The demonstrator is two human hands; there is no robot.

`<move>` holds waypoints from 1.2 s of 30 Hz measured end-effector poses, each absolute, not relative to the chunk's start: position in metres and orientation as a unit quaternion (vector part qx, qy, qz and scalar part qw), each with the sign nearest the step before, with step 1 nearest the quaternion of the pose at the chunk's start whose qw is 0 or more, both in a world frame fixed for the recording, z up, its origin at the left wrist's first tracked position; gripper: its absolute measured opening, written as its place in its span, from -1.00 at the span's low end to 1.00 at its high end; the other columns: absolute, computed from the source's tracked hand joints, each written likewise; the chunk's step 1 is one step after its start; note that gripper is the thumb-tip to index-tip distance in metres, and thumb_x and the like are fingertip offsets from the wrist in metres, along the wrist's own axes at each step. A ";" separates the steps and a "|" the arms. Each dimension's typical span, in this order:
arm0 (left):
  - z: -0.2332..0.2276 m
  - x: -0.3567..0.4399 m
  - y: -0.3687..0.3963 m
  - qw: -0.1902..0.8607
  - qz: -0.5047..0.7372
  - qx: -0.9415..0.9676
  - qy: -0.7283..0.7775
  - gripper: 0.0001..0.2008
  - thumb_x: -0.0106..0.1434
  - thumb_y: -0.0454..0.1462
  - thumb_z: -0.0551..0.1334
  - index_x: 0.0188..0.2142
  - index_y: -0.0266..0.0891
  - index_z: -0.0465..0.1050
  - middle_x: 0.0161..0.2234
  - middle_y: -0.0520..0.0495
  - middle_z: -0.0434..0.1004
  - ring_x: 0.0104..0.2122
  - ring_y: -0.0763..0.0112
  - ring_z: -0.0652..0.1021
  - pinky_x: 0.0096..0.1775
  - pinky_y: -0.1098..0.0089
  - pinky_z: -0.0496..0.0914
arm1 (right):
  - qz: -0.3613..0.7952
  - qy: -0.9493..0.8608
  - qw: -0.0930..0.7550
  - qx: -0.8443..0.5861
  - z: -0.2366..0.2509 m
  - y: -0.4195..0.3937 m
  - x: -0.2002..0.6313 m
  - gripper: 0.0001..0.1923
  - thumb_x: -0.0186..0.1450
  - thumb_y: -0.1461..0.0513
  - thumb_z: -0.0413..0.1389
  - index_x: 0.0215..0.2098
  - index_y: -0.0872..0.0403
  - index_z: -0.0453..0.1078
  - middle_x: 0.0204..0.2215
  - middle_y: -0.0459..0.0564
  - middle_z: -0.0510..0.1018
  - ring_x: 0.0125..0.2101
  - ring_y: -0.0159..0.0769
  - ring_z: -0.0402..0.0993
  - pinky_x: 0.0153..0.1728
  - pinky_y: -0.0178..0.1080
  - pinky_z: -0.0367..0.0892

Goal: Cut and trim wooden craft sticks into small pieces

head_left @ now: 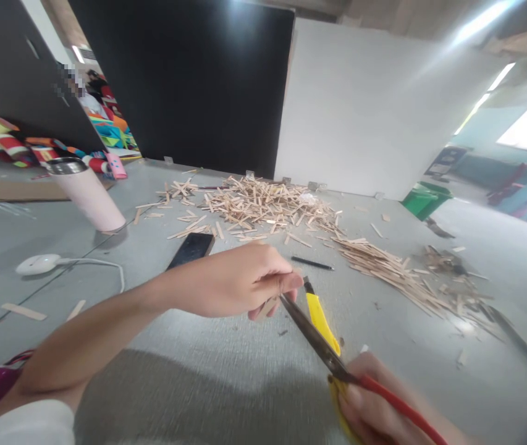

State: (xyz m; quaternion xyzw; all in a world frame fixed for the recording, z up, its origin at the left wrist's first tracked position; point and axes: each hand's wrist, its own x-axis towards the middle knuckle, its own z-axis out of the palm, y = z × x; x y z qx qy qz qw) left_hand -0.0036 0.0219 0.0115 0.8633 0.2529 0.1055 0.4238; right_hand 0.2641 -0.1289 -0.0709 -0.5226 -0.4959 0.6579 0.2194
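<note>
My left hand (235,281) reaches in over the middle of the table, its fingers pinched around a small piece of wooden stick (267,307). My right hand (379,405), at the lower right, grips a pair of scissors (312,339) with a red handle; something yellow shows under the fingers. The scissor tips point up and left and end right beside the wooden piece; whether they touch it I cannot tell. Just behind the blades lies a yellow utility knife (319,318). A thin black pen-like stick (312,263) rests a little farther back.
A heap of loose wooden craft sticks (263,204) lies at the back, with a row of sticks (393,272) to the right. A phone (193,248), a pink tumbler (89,198) and a white corded device (38,264) sit on the left. Black and white panels (341,111) stand behind.
</note>
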 end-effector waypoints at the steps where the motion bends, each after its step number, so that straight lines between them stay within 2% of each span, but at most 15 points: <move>1: 0.012 -0.004 0.022 0.419 0.102 0.866 0.253 -0.49 0.62 -0.02 0.09 -0.33 -0.28 0.58 -0.56 0.00 0.56 -0.56 0.48 0.56 -0.44 0.51 0.37 | 0.652 -0.507 0.204 -0.526 -0.068 -0.127 0.264 -0.36 0.38 -0.37 0.10 -0.26 0.02 0.31 -0.50 -0.21 0.29 -0.52 -0.42 0.10 -0.46 -0.28 0.01; 4: 0.013 -0.004 0.022 0.394 0.093 0.880 0.247 -0.51 0.62 -0.06 0.10 -0.35 -0.26 0.56 -0.56 0.03 0.53 -0.55 0.47 0.56 -0.42 0.49 0.35 | 0.630 -0.533 0.179 -0.536 -0.061 -0.123 0.264 -0.37 0.41 -0.35 0.08 -0.30 0.02 0.30 -0.55 -0.22 0.27 -0.54 -0.43 0.06 -0.49 -0.28 -0.03; 8: 0.010 -0.001 0.026 0.340 0.096 0.906 0.235 -0.49 0.60 -0.11 0.11 -0.51 -0.23 0.40 -0.58 0.05 0.46 -0.57 0.48 0.47 -0.42 0.42 0.26 | 0.614 -0.530 0.157 -0.564 -0.060 -0.117 0.264 -0.35 0.36 -0.36 0.14 -0.21 0.05 0.34 -0.58 -0.24 0.29 -0.59 -0.46 0.04 -0.55 -0.29 -0.08; 13: 0.000 0.004 0.035 0.310 0.067 0.923 0.220 -0.48 0.60 -0.16 0.08 -0.55 -0.21 0.27 -0.59 0.06 0.38 -0.59 0.49 0.37 -0.46 0.34 0.12 | 0.553 -0.535 0.159 -0.619 -0.067 -0.110 0.260 -0.38 0.36 -0.35 0.11 -0.24 0.01 0.32 -0.63 -0.27 0.25 -0.62 -0.44 0.08 -0.58 -0.33 0.02; 18: -0.007 0.007 0.041 0.309 0.038 0.924 0.221 -0.53 0.57 -0.20 0.09 -0.53 -0.22 0.28 -0.59 0.09 0.34 -0.59 0.51 0.32 -0.46 0.37 0.13 | 0.568 -0.577 0.122 -0.574 -0.065 -0.100 0.264 -0.39 0.41 -0.28 0.12 -0.47 0.00 0.23 -0.63 -0.25 0.23 -0.62 -0.47 0.10 -0.62 -0.37 0.02; 22: -0.004 0.006 0.044 0.322 0.038 0.919 0.225 -0.60 0.55 -0.19 0.12 -0.41 -0.24 0.51 -0.55 0.06 0.45 -0.56 0.50 0.40 -0.45 0.43 0.21 | 0.592 -0.602 0.140 -0.517 -0.074 -0.097 0.264 -0.24 0.50 -0.24 0.01 -0.70 0.00 0.12 -0.78 -0.18 0.19 -0.71 -0.49 0.08 -0.64 -0.34 0.00; 25: -0.003 0.004 0.050 0.368 0.047 0.897 0.240 -0.58 0.59 -0.12 0.09 -0.22 -0.27 0.65 -0.51 0.01 0.51 -0.53 0.47 0.48 -0.44 0.47 0.31 | 0.688 -0.517 0.175 -0.479 -0.090 -0.096 0.262 -0.22 0.45 -0.28 -0.01 -0.76 -0.03 0.10 -0.87 -0.20 0.11 -0.81 -0.49 0.01 -0.75 -0.36 -0.02; 28: -0.006 0.003 0.058 0.435 0.066 0.870 0.223 -0.57 0.60 -0.08 0.10 -0.03 -0.31 0.68 -0.43 -0.07 0.60 -0.48 0.44 0.57 -0.42 0.49 0.44 | 0.805 -0.373 0.213 -0.409 -0.106 -0.094 0.262 -0.31 0.33 -0.30 0.07 -0.70 -0.04 0.15 -0.90 -0.26 0.09 -0.90 -0.51 -0.10 -0.88 -0.42 -0.09; 31: -0.008 0.002 0.065 0.473 0.079 0.856 0.192 -0.58 0.61 -0.09 0.11 0.09 -0.32 0.66 -0.38 -0.13 0.65 -0.43 0.41 0.63 -0.39 0.49 0.52 | 0.863 -0.313 0.222 -0.329 -0.114 -0.092 0.264 -0.33 0.32 -0.27 0.12 -0.69 -0.01 0.19 -0.91 -0.25 0.13 -0.92 -0.53 -0.07 -0.90 -0.48 -0.02; 36: -0.003 -0.002 0.070 0.495 0.051 0.850 0.172 -0.60 0.61 -0.12 0.14 0.11 -0.33 0.65 -0.34 -0.16 0.68 -0.42 0.42 0.65 -0.34 0.48 0.55 | 0.886 -0.306 0.224 -0.267 -0.118 -0.091 0.266 -0.26 0.25 -0.35 0.16 -0.72 -0.01 0.17 -0.93 -0.23 0.15 -0.96 -0.50 -0.07 -0.95 -0.47 -0.01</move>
